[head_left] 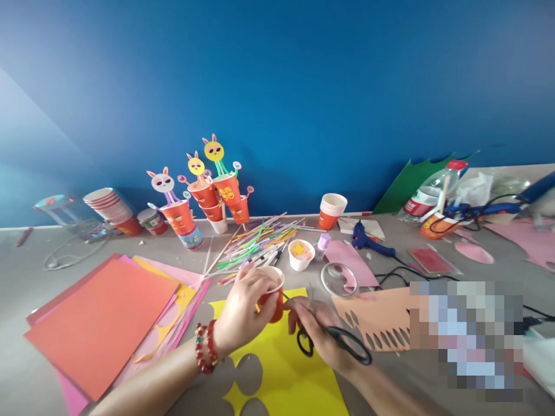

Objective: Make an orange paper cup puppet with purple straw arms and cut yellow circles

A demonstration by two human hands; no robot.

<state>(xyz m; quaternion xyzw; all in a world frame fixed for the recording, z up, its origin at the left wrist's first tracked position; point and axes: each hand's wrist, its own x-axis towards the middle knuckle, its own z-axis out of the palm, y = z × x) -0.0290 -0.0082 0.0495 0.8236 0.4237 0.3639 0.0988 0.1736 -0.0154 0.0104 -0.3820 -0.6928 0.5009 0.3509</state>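
In my left hand (251,297) I hold a red paper cup (276,306), its white rim tipped up between thumb and fingers. My right hand (318,326) is closed on a pair of scissors (350,344) with black handles. Their blades reach to the cup's side near the rim; whether they cut into it I cannot tell. Below both hands lies a yellow paper sheet (299,375) with round holes cut out. Just behind the cup stands a small white tub (301,263) with yellow and pink pieces inside. A bundle of coloured straws (255,245) is spread behind my left hand.
Coloured paper sheets (104,318) are stacked at the left. Rabbit-faced cup figures (176,216) stand near the blue wall. A blue glue gun (373,241) with its cord, a tape roll (339,280) and orange paper (377,312) lie to the right. A bottle (433,190) stands behind.
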